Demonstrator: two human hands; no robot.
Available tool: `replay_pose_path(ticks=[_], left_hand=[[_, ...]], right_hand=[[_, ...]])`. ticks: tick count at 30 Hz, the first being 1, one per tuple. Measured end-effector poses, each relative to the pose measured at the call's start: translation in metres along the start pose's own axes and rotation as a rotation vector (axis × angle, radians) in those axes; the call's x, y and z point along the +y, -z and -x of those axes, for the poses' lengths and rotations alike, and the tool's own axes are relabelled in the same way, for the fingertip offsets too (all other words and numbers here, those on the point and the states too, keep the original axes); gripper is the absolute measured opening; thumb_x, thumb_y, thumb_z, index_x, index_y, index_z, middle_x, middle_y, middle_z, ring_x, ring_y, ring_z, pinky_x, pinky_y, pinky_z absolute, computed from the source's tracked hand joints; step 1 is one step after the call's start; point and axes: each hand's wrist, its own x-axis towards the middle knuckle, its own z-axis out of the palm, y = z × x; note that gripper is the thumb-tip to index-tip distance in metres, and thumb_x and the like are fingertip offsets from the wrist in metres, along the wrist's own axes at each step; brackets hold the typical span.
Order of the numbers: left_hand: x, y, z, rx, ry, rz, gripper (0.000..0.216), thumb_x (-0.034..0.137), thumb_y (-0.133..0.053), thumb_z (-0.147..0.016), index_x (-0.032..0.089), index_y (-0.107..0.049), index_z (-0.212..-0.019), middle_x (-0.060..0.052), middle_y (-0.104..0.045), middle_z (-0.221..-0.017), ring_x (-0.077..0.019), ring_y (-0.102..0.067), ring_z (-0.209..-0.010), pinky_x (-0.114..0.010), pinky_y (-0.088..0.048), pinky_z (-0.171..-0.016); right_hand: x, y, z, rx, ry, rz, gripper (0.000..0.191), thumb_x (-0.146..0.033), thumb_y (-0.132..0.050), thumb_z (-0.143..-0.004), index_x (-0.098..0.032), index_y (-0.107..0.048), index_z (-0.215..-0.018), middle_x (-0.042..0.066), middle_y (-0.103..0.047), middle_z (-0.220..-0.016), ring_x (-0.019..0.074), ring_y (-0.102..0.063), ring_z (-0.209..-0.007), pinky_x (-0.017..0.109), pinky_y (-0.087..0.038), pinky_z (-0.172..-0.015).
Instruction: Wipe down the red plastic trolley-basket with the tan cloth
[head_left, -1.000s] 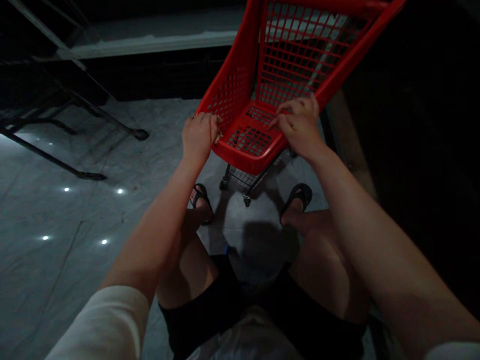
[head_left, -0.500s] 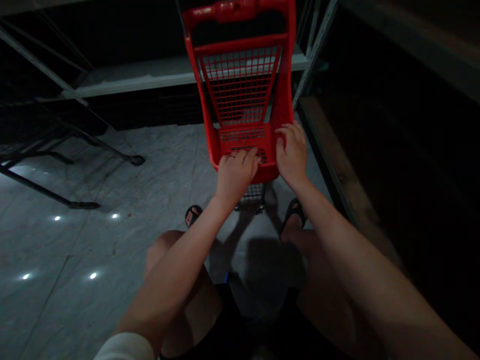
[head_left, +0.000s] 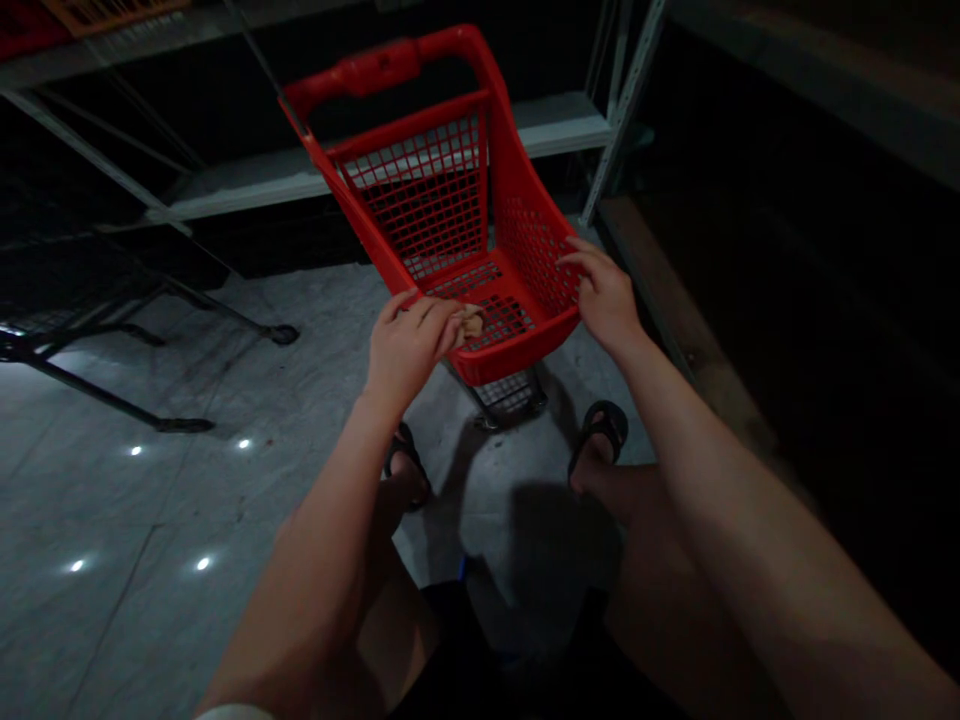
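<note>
The single head camera looks forward and steeply down, near the red shopping cart (head_left: 517, 278) at upper centre, with the wearer's forearms (head_left: 330, 545) closer, at lower left and lower right.

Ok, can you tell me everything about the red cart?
The red cart looks like plastic, with a handle bar at the far end, a grid panel below it, holes in its right wall and floor, and a dark, metal-looking frame on small wheels. It stands upright, turned askew, handle end leftward. The left hand, with a crumpled tan cloth, is at its left rim; the right hand seems to touch the right.
</note>
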Motion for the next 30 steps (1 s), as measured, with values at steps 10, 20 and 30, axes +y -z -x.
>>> replay_pose_path(ticks=[10, 20, 30], left_hand=[[0.060, -0.036, -0.010, 0.018, 0.136, 0.230, 0.032, 0.035, -0.040, -0.111, 0.020, -0.068, -0.118, -0.010, -0.073, -0.111, -0.0205, -0.070, -0.101, -0.034, -0.054, -0.092], [0.048, -0.040, -0.018, 0.309, 0.516, 1.048, 0.036, 0.057, -0.056, -0.103, 0.031, -0.048, -0.127, -0.004, -0.060, -0.129, -0.0179, -0.064, -0.119, -0.034, -0.054, -0.105], [0.053, -0.022, -0.028, 0.015, 0.257, 0.630, 0.043, 0.048, -0.042, -0.109, 0.022, -0.065, -0.134, -0.011, -0.070, -0.138, -0.0242, -0.064, -0.130, -0.043, -0.048, -0.115]], right_hand=[[-0.021, -0.030, 0.003, 0.000, -0.104, -0.032, 0.030, -0.016, -0.045, -0.092, -0.027, -0.071, -0.103, 0.004, -0.061, -0.152, 0.0225, -0.051, -0.148, 0.055, -0.031, -0.130], [-0.108, -0.047, 0.064, -0.080, -0.255, -0.297, 0.044, -0.055, -0.052, -0.101, -0.035, -0.062, -0.138, 0.004, -0.067, -0.145, 0.0287, -0.051, -0.146, 0.066, -0.013, -0.131], [-0.052, -0.022, 0.044, 0.506, -0.434, -0.324, 0.037, -0.024, -0.052, -0.089, -0.027, -0.059, -0.125, 0.006, -0.068, -0.121, 0.0222, -0.066, -0.115, 0.045, -0.057, -0.101]])
